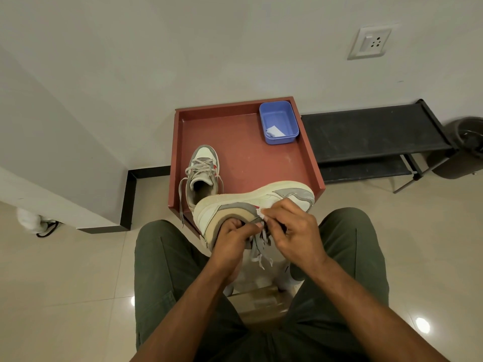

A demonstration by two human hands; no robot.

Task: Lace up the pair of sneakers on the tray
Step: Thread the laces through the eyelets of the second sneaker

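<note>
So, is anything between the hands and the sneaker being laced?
Nothing visible. Both hands, left and right, already hold the tilted sneaker and pinch its laces over the lap. The other sneaker sits apart on the tray.

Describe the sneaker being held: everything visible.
The held sneaker is cream-white leather with grey suede panels and a thick off-white sole, tipped on its side, sole facing away, toe to the right, over the red tray's near edge. The left hand grips its collar; the right hand pinches the grey laces, whose ends dangle below.
</note>
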